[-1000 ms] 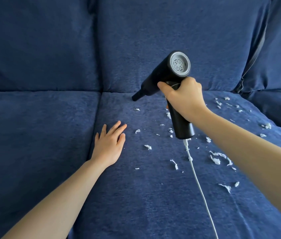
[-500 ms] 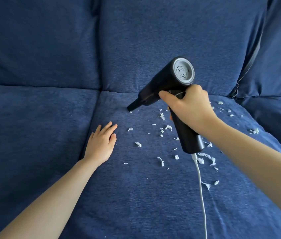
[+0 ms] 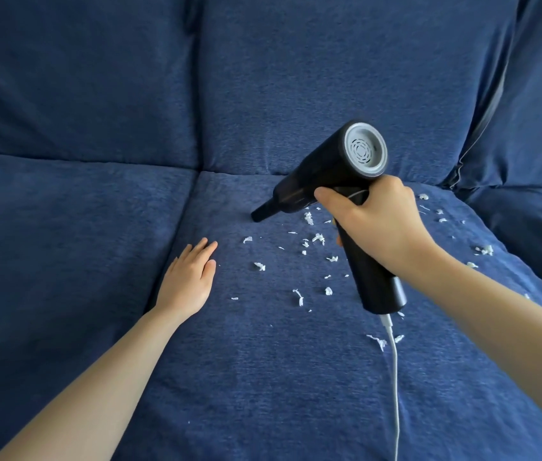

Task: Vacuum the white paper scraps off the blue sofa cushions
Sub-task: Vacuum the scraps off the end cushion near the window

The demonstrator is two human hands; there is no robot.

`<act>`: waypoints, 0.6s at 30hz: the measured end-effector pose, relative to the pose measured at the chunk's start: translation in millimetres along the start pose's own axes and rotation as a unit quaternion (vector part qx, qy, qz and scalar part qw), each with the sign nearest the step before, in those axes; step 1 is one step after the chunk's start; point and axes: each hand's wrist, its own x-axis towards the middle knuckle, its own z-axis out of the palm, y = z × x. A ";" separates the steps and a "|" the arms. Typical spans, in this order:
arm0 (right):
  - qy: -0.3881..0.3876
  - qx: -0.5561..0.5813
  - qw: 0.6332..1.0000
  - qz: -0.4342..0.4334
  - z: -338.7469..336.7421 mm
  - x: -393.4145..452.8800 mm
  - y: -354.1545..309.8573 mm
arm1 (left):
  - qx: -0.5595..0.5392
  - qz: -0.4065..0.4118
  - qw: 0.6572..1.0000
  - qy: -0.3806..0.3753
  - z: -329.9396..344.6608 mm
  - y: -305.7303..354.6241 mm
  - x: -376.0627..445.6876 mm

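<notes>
Just left of your right hand (image 3: pixel 376 224), the handheld vacuum (image 3: pixel 326 174) had its nozzle down near the seat cushion (image 3: pixel 263 377), barrel slanting down-left and handle running back toward you. That hand was wrapped round the handle; your left hand (image 3: pixel 190 277) lay flat and relaxed. I'd say sweep slowly through the paper scraps (image 3: pixel 309 242) beside it, nozzle low.

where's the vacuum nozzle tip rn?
Head view, centre: the nozzle tip sits at the back of the middle seat cushion, left of the scraps, beyond the left hand.
</notes>
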 end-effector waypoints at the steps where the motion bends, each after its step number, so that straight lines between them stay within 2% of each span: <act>1: -0.004 -0.001 1.000 -0.005 -1.7 -4.1 -0.3 | 0.000 -0.002 1.000 0.001 -0.3 0.0 -3.0; 6: -0.037 0.009 0.999 -0.001 -17.6 -26.1 -2.8 | 0.004 -0.014 1.000 0.004 -2.3 3.0 -19.0; 14: -0.015 -0.036 0.999 -0.012 -34.6 -44.1 2.6 | 0.013 -0.016 1.000 0.021 -5.4 6.5 -46.7; 18: -0.036 -0.008 0.999 -0.006 -33.6 -53.5 -2.4 | 0.016 -0.017 0.999 0.022 -5.9 6.9 -49.6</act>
